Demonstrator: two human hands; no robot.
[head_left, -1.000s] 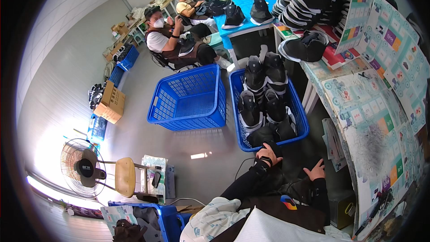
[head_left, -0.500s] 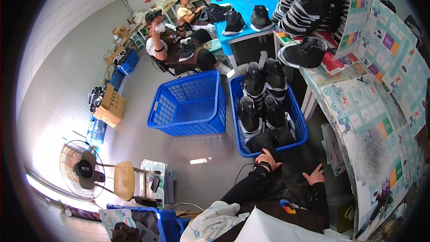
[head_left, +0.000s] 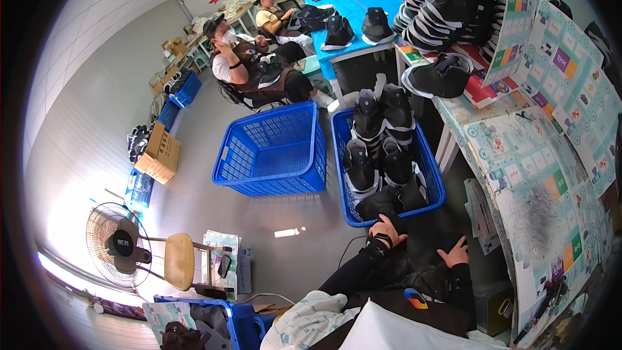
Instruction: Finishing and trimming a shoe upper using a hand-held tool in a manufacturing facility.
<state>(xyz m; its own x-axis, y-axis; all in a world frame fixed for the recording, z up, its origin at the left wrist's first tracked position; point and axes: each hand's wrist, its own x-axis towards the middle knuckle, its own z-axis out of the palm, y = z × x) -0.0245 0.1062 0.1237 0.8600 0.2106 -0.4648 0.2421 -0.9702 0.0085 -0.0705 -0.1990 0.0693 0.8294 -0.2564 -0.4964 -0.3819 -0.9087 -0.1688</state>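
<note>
My left hand (head_left: 389, 230), with a dark watch at the wrist, lies on my dark-clothed leg just in front of the filled basket. Its fingers are stretched and it holds nothing that I can see. To its right, my right hand (head_left: 455, 253) rests on the other dark leg, thumb and fingers apart. The blue plastic basket (head_left: 424, 210) beyond them holds several black shoes with white soles. One black shoe (head_left: 368, 113) stands upright toward its far end. A dark piece (head_left: 378, 203) at the near end is hard to make out.
A second blue basket (head_left: 272, 183) stands left of the filled one. The paper-covered workbench (head_left: 518, 149) curves along my right, with one shoe (head_left: 440, 76) on its corner and stacked shoes behind. A fan (head_left: 123, 244) and stool (head_left: 178, 260) are at left. Two people sit near the blue table (head_left: 363, 3).
The nearer seated person's head and raised arm have shifted slightly left and down. My two hands stay where they were, and the baskets and shoes have not moved.
</note>
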